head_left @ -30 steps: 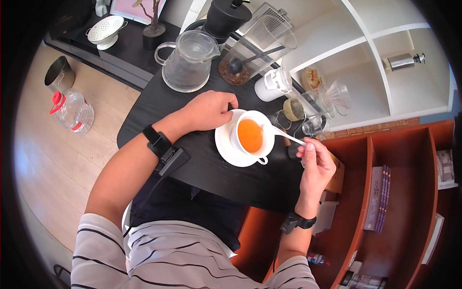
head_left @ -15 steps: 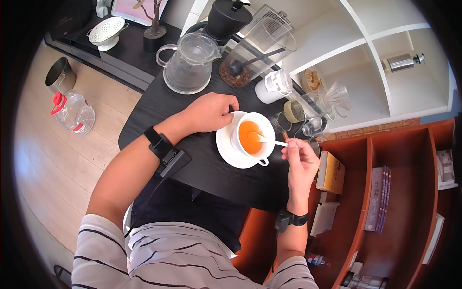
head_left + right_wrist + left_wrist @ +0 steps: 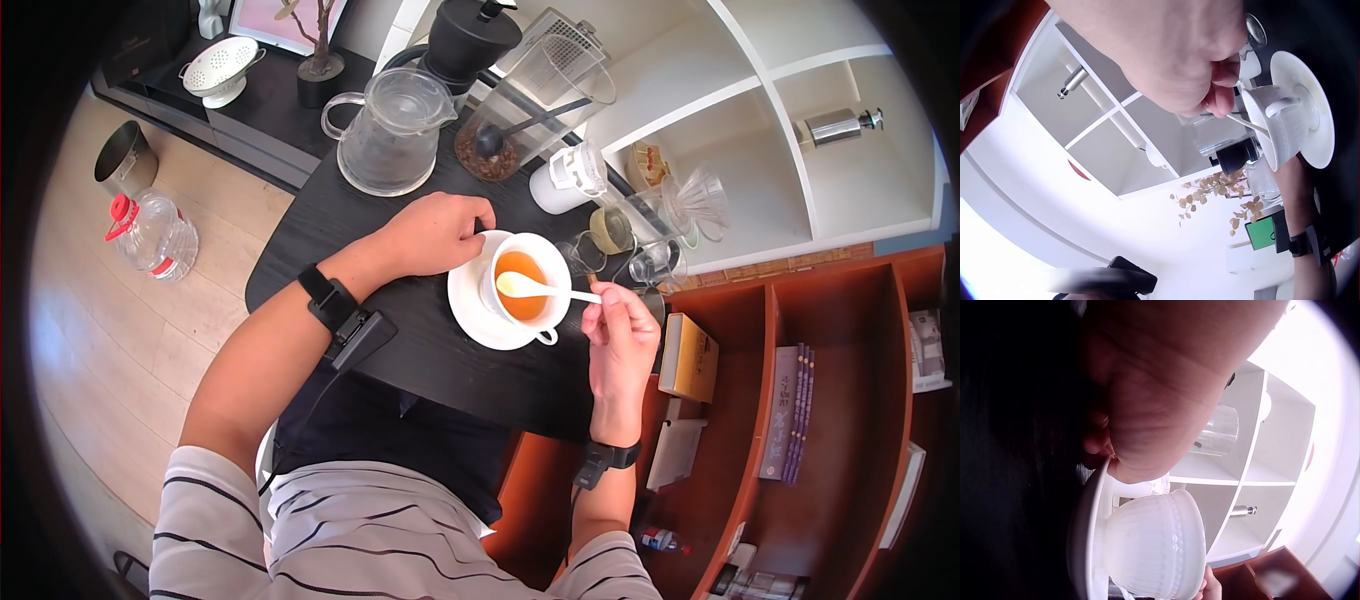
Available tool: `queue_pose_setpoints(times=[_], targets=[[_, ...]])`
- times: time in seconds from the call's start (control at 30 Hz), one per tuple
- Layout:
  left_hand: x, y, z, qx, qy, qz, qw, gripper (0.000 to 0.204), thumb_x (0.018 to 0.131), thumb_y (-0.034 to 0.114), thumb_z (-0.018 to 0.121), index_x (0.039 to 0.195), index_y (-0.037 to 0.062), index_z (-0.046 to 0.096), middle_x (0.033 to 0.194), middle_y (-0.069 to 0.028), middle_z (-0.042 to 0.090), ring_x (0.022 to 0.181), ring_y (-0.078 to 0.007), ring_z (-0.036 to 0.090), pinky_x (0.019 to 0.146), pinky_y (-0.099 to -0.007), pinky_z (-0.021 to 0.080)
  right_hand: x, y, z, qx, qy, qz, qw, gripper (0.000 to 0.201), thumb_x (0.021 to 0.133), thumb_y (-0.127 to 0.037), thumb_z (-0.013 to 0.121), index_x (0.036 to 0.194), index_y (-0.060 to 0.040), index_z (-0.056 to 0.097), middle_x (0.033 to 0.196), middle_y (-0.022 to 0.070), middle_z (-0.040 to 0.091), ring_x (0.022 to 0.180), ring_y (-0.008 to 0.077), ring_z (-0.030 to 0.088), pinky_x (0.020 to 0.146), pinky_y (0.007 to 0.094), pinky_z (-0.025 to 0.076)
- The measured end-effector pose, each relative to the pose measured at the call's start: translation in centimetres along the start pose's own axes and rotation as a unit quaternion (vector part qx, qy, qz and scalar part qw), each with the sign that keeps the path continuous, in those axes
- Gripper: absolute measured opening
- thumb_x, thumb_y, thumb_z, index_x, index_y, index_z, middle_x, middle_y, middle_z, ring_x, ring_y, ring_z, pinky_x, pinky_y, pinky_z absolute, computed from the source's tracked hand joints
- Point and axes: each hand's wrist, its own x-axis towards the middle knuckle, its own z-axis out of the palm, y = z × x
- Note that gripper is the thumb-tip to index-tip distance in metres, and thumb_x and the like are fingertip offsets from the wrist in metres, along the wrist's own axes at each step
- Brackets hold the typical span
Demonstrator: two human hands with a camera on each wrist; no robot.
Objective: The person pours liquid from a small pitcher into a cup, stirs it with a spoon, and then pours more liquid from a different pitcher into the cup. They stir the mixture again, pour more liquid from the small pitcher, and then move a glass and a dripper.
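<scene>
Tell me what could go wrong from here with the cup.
Spill: the right hand holds the spoon over the orange liquid, so a jerk might splash or drip some onto the saucer.

Tip: the left hand pinches the saucer's rim, so a tug or lift there could tilt it and make the cup slide.

Knock: the spoon reaches in across the cup's rim, so a careless sideways push might jolt the cup.

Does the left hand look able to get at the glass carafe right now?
Probably yes: nothing stands between the left hand and the glass carafe on the black table, though it would first need to release the saucer.
</scene>
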Motion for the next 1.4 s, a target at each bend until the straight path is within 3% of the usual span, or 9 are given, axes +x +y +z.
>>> queue_pose_setpoints(times=[0.27, 0.37, 0.43, 0.57, 0.83, 1.0, 1.1, 1.4], targets=[[0.0, -0.1, 0.1, -0.006, 0.003, 0.002, 1.000, 0.025, 0.097, 0.023, 0.074, 0.108, 0.0012, 0.074, 0.067, -0.0085, 0.065, 0.060, -0.0217, 0.063, 0.060, -0.0371, 0.048, 0.9, -1.3, 1.5, -0.035, 0.038, -0.057, 0.997, 0.021, 0.108, -0.014, 0.069, 0.116, 0.0030, 0.077, 0.085, 0.0073, 0.076, 0.070, 0.0095, 0.066, 0.059, 0.0210, 0.043], [0.0, -0.1, 0.0, -0.007, -0.001, 0.002, 1.000, 0.025, 0.097, 0.023, 0.074, 0.108, 0.0010, 0.073, 0.067, -0.0085, 0.065, 0.060, -0.0219, 0.063, 0.060, -0.0374, 0.048, 0.5, -2.2, 1.8, -0.102, 0.060, -0.088, 0.989, 0.021, 0.108, -0.013, 0.069, 0.117, 0.0031, 0.077, 0.084, 0.0071, 0.075, 0.073, 0.0095, 0.068, 0.064, 0.0213, 0.048], [0.0, -0.1, 0.0, -0.009, -0.001, 0.001, 1.000, 0.024, 0.096, 0.022, 0.073, 0.108, 0.0009, 0.073, 0.067, -0.0085, 0.065, 0.059, -0.0222, 0.062, 0.060, -0.0376, 0.048, 0.0, -2.4, 1.7, -0.179, 0.088, -0.164, 0.966, 0.017, 0.106, -0.009, 0.070, 0.116, 0.0028, 0.078, 0.087, 0.0071, 0.075, 0.076, 0.0096, 0.069, 0.069, 0.0224, 0.054], [0.0, -0.1, 0.0, -0.004, 0.001, 0.011, 1.000, 0.023, 0.096, 0.020, 0.073, 0.108, 0.0009, 0.073, 0.066, -0.0085, 0.065, 0.059, -0.0222, 0.063, 0.060, -0.0377, 0.048, -1.1, -2.5, 0.6, -0.265, 0.060, -0.218, 0.937, 0.012, 0.103, -0.003, 0.072, 0.112, 0.0020, 0.079, 0.093, 0.0060, 0.075, 0.078, 0.0103, 0.071, 0.069, 0.0236, 0.057], [-0.1, 0.1, 0.0, -0.014, 0.001, 0.002, 1.000, 0.021, 0.096, 0.018, 0.072, 0.108, 0.0009, 0.073, 0.065, -0.0082, 0.063, 0.057, -0.0211, 0.059, 0.058, -0.0378, 0.045, -1.2, -1.0, 0.6, -0.254, 0.040, -0.186, 0.948, 0.013, 0.104, -0.006, 0.073, 0.113, 0.0019, 0.078, 0.091, 0.0047, 0.073, 0.079, 0.0107, 0.071, 0.070, 0.0239, 0.057], [0.0, -0.2, 0.1, -0.012, 0.004, 0.008, 1.000, 0.022, 0.097, 0.020, 0.073, 0.108, 0.0010, 0.073, 0.066, -0.0082, 0.064, 0.057, -0.0204, 0.060, 0.058, -0.0374, 0.045, -0.4, 0.8, -0.2, -0.100, 0.008, -0.053, 0.994, 0.020, 0.106, -0.014, 0.073, 0.118, 0.0001, 0.078, 0.093, 0.0046, 0.075, 0.080, 0.0091, 0.069, 0.073, 0.0220, 0.055], [0.0, -0.2, 0.1, -0.011, 0.006, 0.009, 1.000, 0.023, 0.097, 0.021, 0.073, 0.108, 0.0011, 0.073, 0.066, -0.0082, 0.064, 0.057, -0.0205, 0.060, 0.058, -0.0371, 0.046, 0.1, 2.2, -0.6, -0.035, 0.004, -0.004, 0.999, 0.021, 0.106, -0.016, 0.073, 0.120, -0.0005, 0.077, 0.094, 0.0045, 0.076, 0.080, 0.0085, 0.068, 0.074, 0.0212, 0.054], [0.0, -0.3, 0.1, -0.006, 0.003, 0.010, 1.000, 0.025, 0.097, 0.023, 0.073, 0.109, 0.0012, 0.073, 0.066, -0.0082, 0.064, 0.058, -0.0211, 0.061, 0.059, -0.0371, 0.047, -0.1, 2.1, -1.0, 0.050, -0.012, 0.032, 0.998, 0.022, 0.108, -0.019, 0.071, 0.117, 0.0008, 0.076, 0.090, 0.0026, 0.074, 0.076, 0.0079, 0.065, 0.070, 0.0201, 0.052]])
